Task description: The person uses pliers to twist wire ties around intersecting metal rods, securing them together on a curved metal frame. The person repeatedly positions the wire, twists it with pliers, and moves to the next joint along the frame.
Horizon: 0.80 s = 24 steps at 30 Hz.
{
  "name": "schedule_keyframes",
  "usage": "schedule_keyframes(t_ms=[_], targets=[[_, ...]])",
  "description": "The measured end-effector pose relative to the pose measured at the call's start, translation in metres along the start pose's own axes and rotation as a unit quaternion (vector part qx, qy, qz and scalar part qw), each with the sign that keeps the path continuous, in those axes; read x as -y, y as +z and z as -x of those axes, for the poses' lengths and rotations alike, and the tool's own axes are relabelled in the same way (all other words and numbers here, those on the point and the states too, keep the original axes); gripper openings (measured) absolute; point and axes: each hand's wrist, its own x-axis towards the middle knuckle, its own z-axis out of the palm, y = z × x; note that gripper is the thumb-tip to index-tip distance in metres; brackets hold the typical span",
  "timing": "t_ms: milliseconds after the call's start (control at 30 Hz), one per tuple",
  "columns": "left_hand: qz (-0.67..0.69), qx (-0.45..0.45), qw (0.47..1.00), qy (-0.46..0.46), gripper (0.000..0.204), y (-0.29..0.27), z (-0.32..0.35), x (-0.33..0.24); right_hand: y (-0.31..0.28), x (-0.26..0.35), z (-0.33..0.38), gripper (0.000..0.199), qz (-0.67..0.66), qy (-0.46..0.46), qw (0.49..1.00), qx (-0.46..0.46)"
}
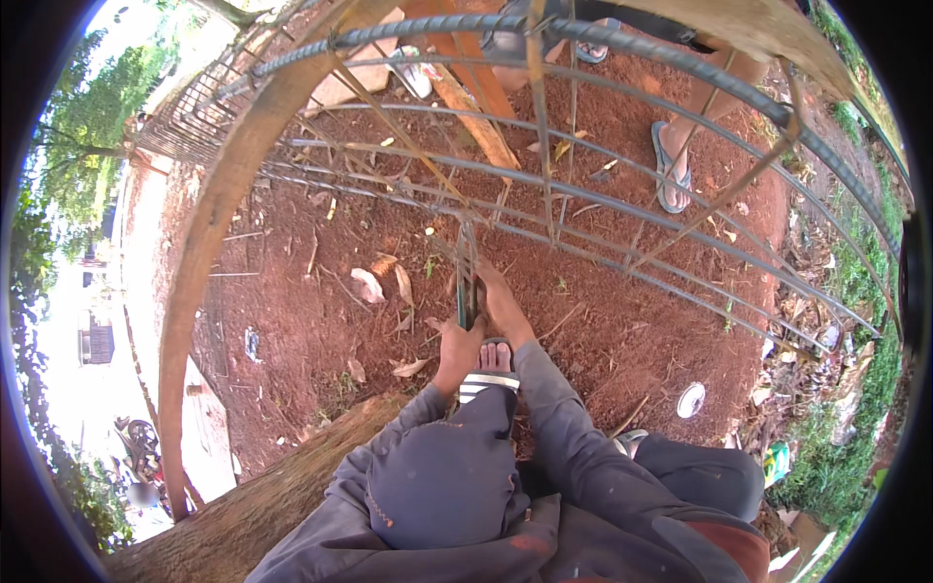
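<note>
My left hand is closed around the lower ends of the long-handled pincers, which stand out straight ahead of my fingers, the head farthest from me. My right hand lies along the right side of the handles, its fingertips a little ahead of my left; I cannot tell whether those fingers grip a handle or only touch it, as the tool hides them.

Just beyond my fingertips, the pincers' head overlaps the lower rods of the rebar cage, though I cannot tell if it bites anything. I judge the pincers to be stiff steel, light enough for one hand, hard to break and perhaps slick with sweat or dust. Low on the handles, where my left fingers sit, should give the best leverage. The cage ahead looks heavy and springy; a thick bar clear of the tie crossings seems its soundest hold.
</note>
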Motion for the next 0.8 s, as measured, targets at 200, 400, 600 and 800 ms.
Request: schedule_keyframes(t_ms=[200, 400, 600, 800], targets=[[0.026, -0.072, 0.975, 0.208, 0.027, 0.019, -0.015, 0.021, 0.028, 0.058, 0.035, 0.064, 0.231, 0.039, 0.972, -0.035], [0.035, -0.084, 0.971, 0.22, 0.033, 0.025, -0.012, 0.032, 0.083, 0.047, 0.023, 0.06, 0.427, -0.019, 0.852, -0.302], [-0.143, -0.083, 0.974, 0.156, 0.049, -0.02, 0.014, -0.001, 0.086, 0.022, 0.0, 0.038, 0.214, 0.056, 0.938, -0.265], [-0.068, 0.238, 0.967, -0.055, 0.037, -0.095, 0.036, -0.078, 0.076, 0.056, 0.017, 0.032, -0.293, 0.164, 0.942, 0.005]])
